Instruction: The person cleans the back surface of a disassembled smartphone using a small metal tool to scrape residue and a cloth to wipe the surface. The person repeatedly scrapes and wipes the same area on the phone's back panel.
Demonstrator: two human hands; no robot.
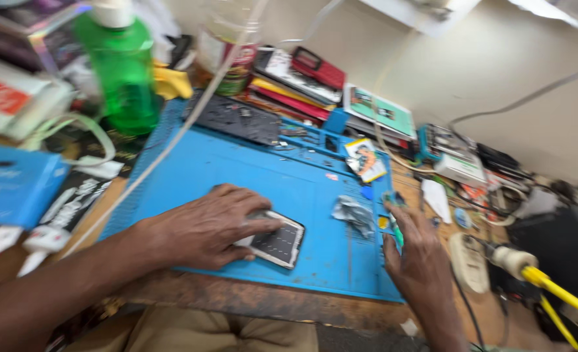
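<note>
green bottle [124, 72] | stacked boxes [302, 81] | yellow-handled tool [550, 283] | crumpled foil [353, 214]

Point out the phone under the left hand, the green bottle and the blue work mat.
phone [281, 245]: head view, on its dark exposed face.
green bottle [124, 78]: head view, mid-body.
blue work mat [250, 173]: head view, bare middle area.

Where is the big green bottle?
In the head view, the green bottle stands at the upper left, just past the far left corner of the blue mat, beside a yellow cloth.
</note>
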